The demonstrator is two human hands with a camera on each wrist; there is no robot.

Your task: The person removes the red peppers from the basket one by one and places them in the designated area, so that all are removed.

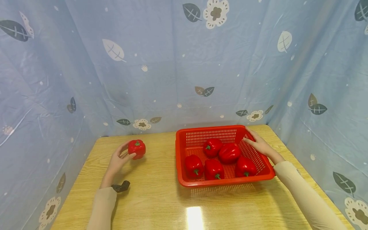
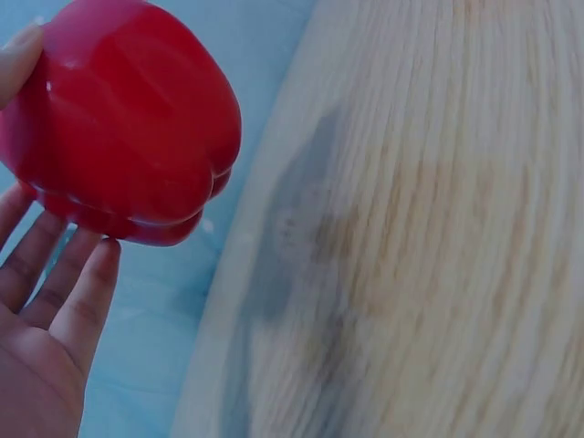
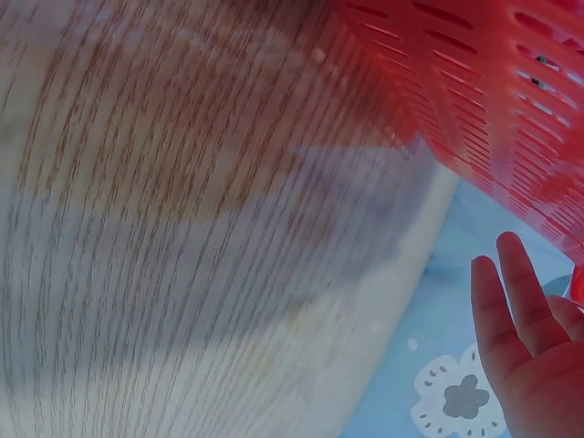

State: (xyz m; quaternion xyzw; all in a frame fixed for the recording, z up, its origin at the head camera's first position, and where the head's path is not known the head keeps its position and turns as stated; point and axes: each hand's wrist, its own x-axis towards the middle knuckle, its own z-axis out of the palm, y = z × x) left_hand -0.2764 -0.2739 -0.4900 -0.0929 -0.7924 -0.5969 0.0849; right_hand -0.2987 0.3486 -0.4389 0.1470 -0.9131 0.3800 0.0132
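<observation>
My left hand [image 1: 118,159] holds a red bell pepper [image 1: 137,149] with a green stem, thumb on one side and fingertips on the other. In the left wrist view, the same pepper [image 2: 128,123] appears raised above the table, its lobed end showing. The right hand [image 1: 259,144] holds the right rim of a red plastic basket [image 1: 227,183], the thumb inside and the fingers outside. Seen from the right wrist, these fingers [image 3: 520,310] stretch along the slotted outer wall. Several more red peppers [image 1: 230,153] lie in the basket.
A light wooden table [image 1: 155,204] carries the basket on its right half. Blue curtain [image 1: 149,73] with leaves and flowers closes in the back and both sides. A small black device [image 1: 121,186] sits at the left wrist.
</observation>
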